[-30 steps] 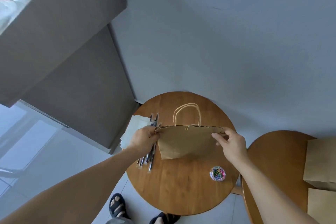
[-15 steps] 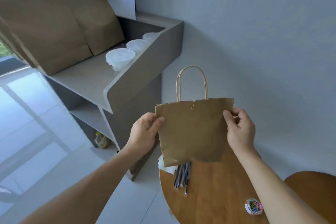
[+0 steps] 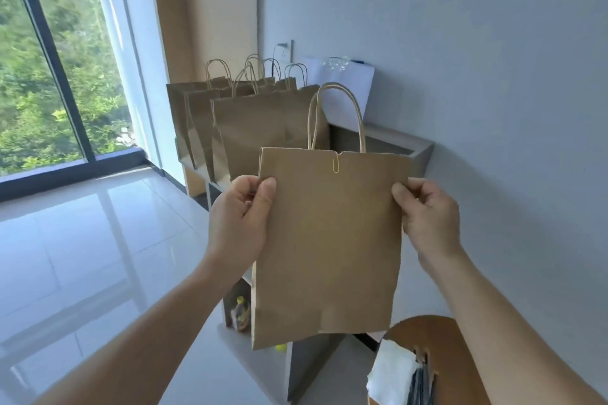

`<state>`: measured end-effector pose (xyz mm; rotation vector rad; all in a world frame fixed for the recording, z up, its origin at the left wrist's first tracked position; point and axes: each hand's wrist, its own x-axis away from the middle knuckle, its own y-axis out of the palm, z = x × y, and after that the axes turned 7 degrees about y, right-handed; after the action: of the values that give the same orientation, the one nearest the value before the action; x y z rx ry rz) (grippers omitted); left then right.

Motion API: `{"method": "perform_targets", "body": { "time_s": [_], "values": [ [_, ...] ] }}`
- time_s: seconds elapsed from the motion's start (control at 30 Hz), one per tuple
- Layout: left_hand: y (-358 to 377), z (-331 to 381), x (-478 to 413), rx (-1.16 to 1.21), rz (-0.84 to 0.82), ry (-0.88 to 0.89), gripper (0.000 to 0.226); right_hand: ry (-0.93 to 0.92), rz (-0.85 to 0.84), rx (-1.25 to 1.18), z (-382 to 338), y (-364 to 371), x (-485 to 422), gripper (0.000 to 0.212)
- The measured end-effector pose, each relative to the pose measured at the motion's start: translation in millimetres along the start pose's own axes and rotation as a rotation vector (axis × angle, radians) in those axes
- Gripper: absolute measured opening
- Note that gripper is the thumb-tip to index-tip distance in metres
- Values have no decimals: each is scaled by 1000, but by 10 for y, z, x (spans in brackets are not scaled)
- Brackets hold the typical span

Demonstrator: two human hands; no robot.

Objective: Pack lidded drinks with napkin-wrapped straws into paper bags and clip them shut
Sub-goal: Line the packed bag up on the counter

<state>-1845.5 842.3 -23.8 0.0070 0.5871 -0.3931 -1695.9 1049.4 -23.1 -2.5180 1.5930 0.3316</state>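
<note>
Two hands hold the paper bag [image 3: 329,240] upright in the air before the shelf [image 3: 421,149], left hand [image 3: 240,223] pinching its left edge and right hand [image 3: 427,223] its right, and the thin, creasable paper looks light, so edges or the twisted handles [image 3: 333,84] suit gripping

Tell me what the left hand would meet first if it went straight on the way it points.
Probably the standing bags on the shelf: the left hand, pinching the clipped bag by its edge, points toward them. Depth is unclear, so the gap can't be judged.
</note>
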Motion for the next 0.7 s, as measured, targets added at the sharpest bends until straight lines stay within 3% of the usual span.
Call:
{"method": "perform_targets", "body": {
  "time_s": [0.13,0.3,0.7],
  "values": [
    [-321,16,-443,-77,172,116,26,5,-102,-24,-289,591,-201,11],
    [-439,-59,-1013,-165,261,184,26,10,-185,-27,-508,1199,-789,9],
    [391,-824,-2503,-423,160,235,32,-1,-352,120,-131,1797,-3007,4]
  ]
}}
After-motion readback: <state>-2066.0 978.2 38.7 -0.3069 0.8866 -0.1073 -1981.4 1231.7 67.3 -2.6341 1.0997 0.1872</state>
